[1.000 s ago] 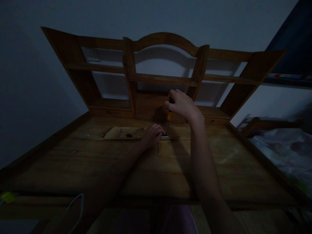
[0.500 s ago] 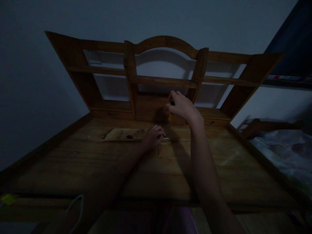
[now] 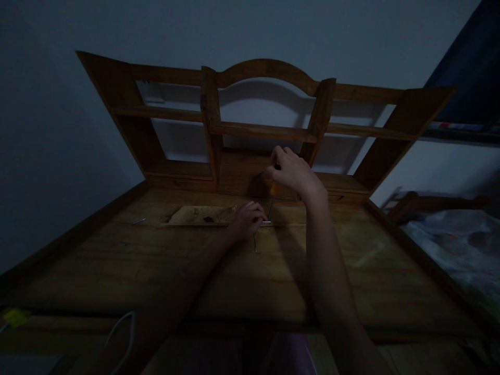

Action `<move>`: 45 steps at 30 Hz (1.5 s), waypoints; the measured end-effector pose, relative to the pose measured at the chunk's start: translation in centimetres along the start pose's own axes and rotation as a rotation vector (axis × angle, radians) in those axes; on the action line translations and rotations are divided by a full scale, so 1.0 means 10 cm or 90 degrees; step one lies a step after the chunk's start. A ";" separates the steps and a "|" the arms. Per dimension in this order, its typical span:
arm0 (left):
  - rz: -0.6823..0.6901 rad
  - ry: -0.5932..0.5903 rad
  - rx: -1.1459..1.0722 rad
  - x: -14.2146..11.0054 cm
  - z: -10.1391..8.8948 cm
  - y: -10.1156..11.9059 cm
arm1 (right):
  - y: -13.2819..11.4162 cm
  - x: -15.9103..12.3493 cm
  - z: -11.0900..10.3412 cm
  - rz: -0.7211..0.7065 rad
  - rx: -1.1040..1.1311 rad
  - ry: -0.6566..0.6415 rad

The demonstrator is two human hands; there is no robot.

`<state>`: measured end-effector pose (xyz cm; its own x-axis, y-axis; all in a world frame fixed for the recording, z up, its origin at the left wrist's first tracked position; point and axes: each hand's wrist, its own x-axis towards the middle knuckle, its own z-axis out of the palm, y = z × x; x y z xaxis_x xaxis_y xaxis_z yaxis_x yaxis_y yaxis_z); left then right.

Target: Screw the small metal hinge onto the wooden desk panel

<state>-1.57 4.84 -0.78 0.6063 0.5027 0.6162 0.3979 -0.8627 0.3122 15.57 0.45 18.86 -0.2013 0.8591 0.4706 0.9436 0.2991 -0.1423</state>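
My right hand is closed round the handle of a screwdriver, yellow and black, which stands nearly upright. Its thin shaft runs down to a small shiny metal piece at the front edge of a wooden strip. Beside that piece, my left hand has its fingers bent and pressed together at the strip; the fingertips are close to the metal, and what they pinch is too small and dark to make out. The strip lies flat on the desk top and has dark stains on its left part.
A wooden shelf unit rises at the back of the desk. On the left of the top lies a small metal rod. A thin dark piece lies before my left hand. A white cable hangs at the front left.
Both hands keep nearly the same place and hold. The screwdriver's handle looks slightly turned in my right hand; the whole view has shifted a little.
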 end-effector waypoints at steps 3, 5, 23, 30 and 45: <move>0.005 0.010 -0.002 0.00 0.01 -0.01 | 0.01 0.01 0.00 0.002 -0.019 -0.003; 0.010 0.011 -0.006 0.00 0.01 -0.02 | 0.03 0.02 0.01 -0.005 -0.040 0.002; 0.009 0.008 -0.007 0.00 0.01 -0.01 | 0.07 0.04 0.01 -0.032 -0.044 0.027; 0.014 0.008 -0.014 0.00 -0.02 0.01 | 0.03 0.02 0.01 -0.017 0.000 0.000; 0.020 0.016 -0.015 -0.01 -0.01 -0.01 | 0.01 0.01 -0.02 -0.013 0.011 -0.004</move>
<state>-1.75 4.88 -0.81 0.6014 0.4735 0.6436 0.3617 -0.8795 0.3092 15.69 0.51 19.11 -0.2226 0.8553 0.4680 0.9343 0.3242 -0.1481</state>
